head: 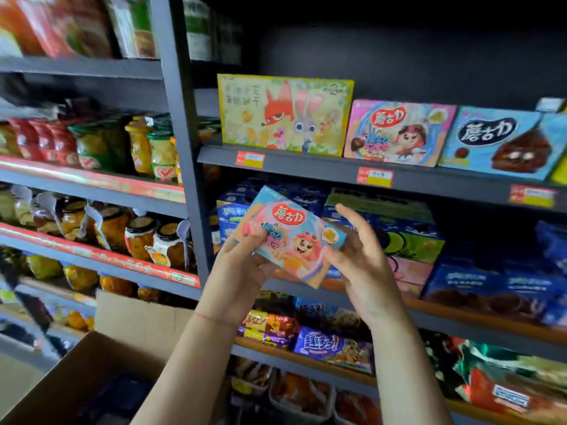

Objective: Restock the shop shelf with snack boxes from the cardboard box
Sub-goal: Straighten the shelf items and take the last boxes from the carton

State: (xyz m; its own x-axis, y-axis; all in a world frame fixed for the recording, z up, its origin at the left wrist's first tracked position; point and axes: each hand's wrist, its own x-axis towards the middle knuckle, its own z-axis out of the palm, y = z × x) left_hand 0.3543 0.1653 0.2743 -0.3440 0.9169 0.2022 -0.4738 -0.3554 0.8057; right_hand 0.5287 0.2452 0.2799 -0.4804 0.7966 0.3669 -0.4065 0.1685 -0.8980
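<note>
Snack box (pixel 290 237), pink and blue, is held tilted in mid-air before the shop shelf (pixel 352 171), not yet placed. It is gripped at its lower end by the left hand (pixel 242 265); the right hand (pixel 360 256) is spread beside its right end, contact uncertain. Three boxes are seen standing on the upper shelf board. Dark packs are judged to remain in the cardboard box (pixel 92 363); restocking is judged partly done.
</note>
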